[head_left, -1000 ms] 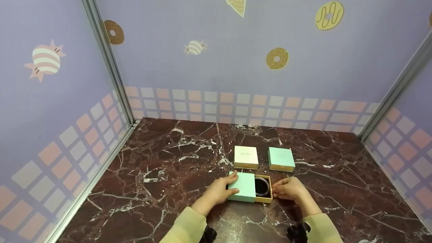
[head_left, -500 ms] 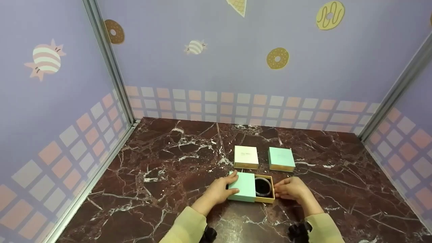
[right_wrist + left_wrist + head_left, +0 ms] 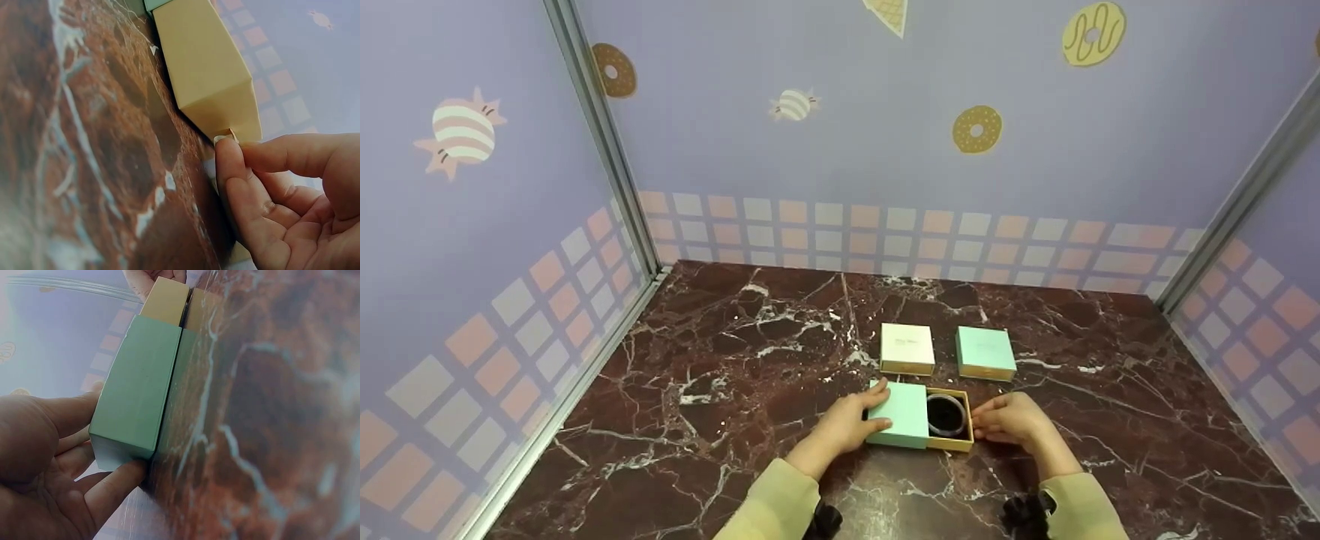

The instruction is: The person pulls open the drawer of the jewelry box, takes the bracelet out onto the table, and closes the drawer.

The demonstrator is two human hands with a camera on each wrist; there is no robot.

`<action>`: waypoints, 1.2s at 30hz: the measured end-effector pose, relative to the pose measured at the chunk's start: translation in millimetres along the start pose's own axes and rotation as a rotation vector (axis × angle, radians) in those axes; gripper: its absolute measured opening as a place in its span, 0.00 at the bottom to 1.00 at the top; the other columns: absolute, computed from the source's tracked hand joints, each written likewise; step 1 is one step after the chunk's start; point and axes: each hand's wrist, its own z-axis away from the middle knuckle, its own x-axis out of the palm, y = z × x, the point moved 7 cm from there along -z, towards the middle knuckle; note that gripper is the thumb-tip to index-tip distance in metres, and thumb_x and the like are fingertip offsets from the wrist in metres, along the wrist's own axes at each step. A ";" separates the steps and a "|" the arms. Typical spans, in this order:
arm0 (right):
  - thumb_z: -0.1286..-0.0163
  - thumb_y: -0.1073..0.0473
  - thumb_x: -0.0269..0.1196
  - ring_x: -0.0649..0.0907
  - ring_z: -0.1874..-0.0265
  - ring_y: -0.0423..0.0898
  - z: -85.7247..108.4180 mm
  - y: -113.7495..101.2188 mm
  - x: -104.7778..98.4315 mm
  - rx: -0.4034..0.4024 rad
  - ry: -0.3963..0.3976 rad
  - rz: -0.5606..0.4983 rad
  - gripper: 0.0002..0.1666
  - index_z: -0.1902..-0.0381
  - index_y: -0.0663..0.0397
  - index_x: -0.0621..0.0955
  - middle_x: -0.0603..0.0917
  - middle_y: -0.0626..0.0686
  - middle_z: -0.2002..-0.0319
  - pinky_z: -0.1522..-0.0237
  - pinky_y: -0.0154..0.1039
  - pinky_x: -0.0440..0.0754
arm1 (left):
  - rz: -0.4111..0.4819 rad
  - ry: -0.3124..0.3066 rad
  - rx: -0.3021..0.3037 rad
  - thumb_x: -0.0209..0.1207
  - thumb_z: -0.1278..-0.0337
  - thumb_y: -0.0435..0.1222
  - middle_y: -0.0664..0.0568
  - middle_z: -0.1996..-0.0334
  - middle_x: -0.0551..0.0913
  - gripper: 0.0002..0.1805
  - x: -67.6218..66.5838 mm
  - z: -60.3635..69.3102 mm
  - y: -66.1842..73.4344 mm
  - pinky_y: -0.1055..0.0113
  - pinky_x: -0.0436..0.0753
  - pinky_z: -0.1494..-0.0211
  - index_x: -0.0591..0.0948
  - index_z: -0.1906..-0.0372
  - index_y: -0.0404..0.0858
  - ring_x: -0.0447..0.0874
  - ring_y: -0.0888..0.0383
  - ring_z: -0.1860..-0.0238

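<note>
A mint-green box sleeve (image 3: pixel 898 415) lies on the table, and its yellow drawer (image 3: pixel 950 444) sticks out to the right. Inside the drawer sits a round dark bracelet-like ring with a greyish rim (image 3: pixel 946 433). My left hand (image 3: pixel 847 424) grips the sleeve at its left end, thumb and fingers spread over its edges. At the drawer's right end, my right hand (image 3: pixel 1011 418) pinches a small pull tab (image 3: pixel 233 134) between thumb and finger. The left wrist view shows the sleeve's green side and the yellow drawer beyond it.
Behind the drawer box stand a cream box (image 3: pixel 907 346) and another mint-green box (image 3: pixel 985 350), both closed. Dark red marble table (image 3: pixel 720 360) spreads around them. Patterned lilac walls (image 3: pixel 870 150) enclose the back and sides.
The yellow drawer has slid a little further right out of the sleeve, with my right hand moving along. More of the round ring shows. My left hand and the sleeve stay put.
</note>
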 end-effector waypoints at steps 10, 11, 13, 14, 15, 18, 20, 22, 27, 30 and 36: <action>0.33 0.72 0.63 0.88 0.74 0.40 0.5 1.6 -2.0 0.003 -0.005 -0.007 0.10 0.57 0.77 0.84 0.90 0.50 0.73 0.66 0.33 0.91 | 0.019 -0.008 -0.016 0.65 0.32 0.39 0.47 0.20 0.63 0.33 2.0 -0.6 -1.9 0.46 0.68 0.21 0.71 0.27 0.34 0.65 0.42 0.22; 0.33 0.72 0.63 0.88 0.74 0.40 0.3 1.8 -2.3 0.004 -0.007 -0.009 0.10 0.57 0.77 0.84 0.90 0.50 0.73 0.66 0.33 0.91 | 0.022 -0.010 -0.022 0.65 0.32 0.39 0.48 0.20 0.63 0.33 2.3 -0.5 -2.0 0.47 0.68 0.21 0.71 0.26 0.35 0.64 0.42 0.22; 0.33 0.72 0.63 0.88 0.74 0.40 0.5 1.9 -2.7 0.005 -0.008 -0.007 0.10 0.57 0.77 0.84 0.90 0.50 0.73 0.66 0.33 0.91 | 0.028 -0.011 -0.029 0.65 0.32 0.39 0.48 0.20 0.63 0.33 2.5 -0.3 -1.7 0.46 0.68 0.21 0.71 0.26 0.35 0.64 0.42 0.22; 0.33 0.72 0.63 0.88 0.75 0.40 0.6 1.9 -2.9 0.006 -0.007 -0.006 0.10 0.57 0.77 0.84 0.90 0.50 0.73 0.66 0.33 0.91 | 0.026 -0.009 -0.028 0.65 0.33 0.39 0.48 0.20 0.63 0.33 2.4 -0.4 -1.6 0.46 0.68 0.21 0.72 0.26 0.35 0.64 0.42 0.22; 0.33 0.72 0.63 0.88 0.74 0.40 0.8 1.8 -3.2 0.005 -0.007 -0.004 0.10 0.57 0.77 0.84 0.90 0.50 0.73 0.66 0.33 0.91 | 0.024 -0.008 -0.027 0.65 0.33 0.39 0.48 0.20 0.63 0.33 2.3 -0.5 -1.4 0.46 0.68 0.21 0.72 0.26 0.35 0.64 0.42 0.22; 0.33 0.72 0.63 0.88 0.74 0.40 2.0 0.6 -3.1 0.000 -0.015 -0.004 0.10 0.57 0.77 0.84 0.90 0.50 0.72 0.65 0.33 0.91 | 0.017 -0.006 -0.022 0.65 0.33 0.39 0.48 0.20 0.63 0.33 2.1 -0.8 -1.3 0.46 0.68 0.21 0.72 0.27 0.35 0.65 0.42 0.22; 0.33 0.72 0.62 0.88 0.74 0.40 1.8 0.8 -3.3 -0.003 -0.025 -0.009 0.11 0.56 0.77 0.84 0.91 0.50 0.72 0.65 0.33 0.91 | 0.013 -0.005 -0.018 0.65 0.33 0.39 0.48 0.21 0.64 0.33 1.9 -0.8 -1.2 0.46 0.68 0.21 0.72 0.27 0.34 0.65 0.42 0.22; 0.32 0.72 0.62 0.88 0.73 0.40 1.0 1.2 -3.7 -0.007 -0.034 -0.014 0.11 0.56 0.78 0.83 0.91 0.50 0.71 0.65 0.33 0.91 | 0.011 -0.004 -0.016 0.65 0.33 0.39 0.48 0.21 0.64 0.33 1.7 -0.8 -0.9 0.46 0.68 0.21 0.72 0.27 0.34 0.65 0.42 0.22; 0.32 0.72 0.62 0.89 0.73 0.40 -1.5 3.6 -4.8 -0.008 -0.045 -0.017 0.11 0.55 0.79 0.83 0.91 0.50 0.71 0.64 0.34 0.91 | 0.009 -0.004 -0.013 0.65 0.33 0.39 0.48 0.21 0.64 0.33 1.3 -1.0 -0.9 0.46 0.67 0.20 0.72 0.27 0.33 0.65 0.41 0.23; 0.32 0.72 0.62 0.89 0.72 0.40 -1.4 3.3 -4.7 -0.007 -0.046 -0.012 0.12 0.55 0.79 0.83 0.91 0.50 0.70 0.63 0.34 0.92 | 0.012 -0.002 -0.010 0.65 0.33 0.39 0.48 0.21 0.64 0.33 1.2 -0.9 -1.2 0.46 0.68 0.21 0.72 0.27 0.33 0.66 0.41 0.23; 0.32 0.72 0.62 0.89 0.72 0.41 -1.0 3.2 -4.8 -0.003 -0.037 0.007 0.12 0.55 0.79 0.83 0.91 0.50 0.70 0.63 0.35 0.92 | 0.008 0.001 -0.008 0.65 0.33 0.39 0.48 0.21 0.64 0.33 1.5 -0.7 -1.4 0.46 0.68 0.21 0.72 0.27 0.33 0.66 0.41 0.23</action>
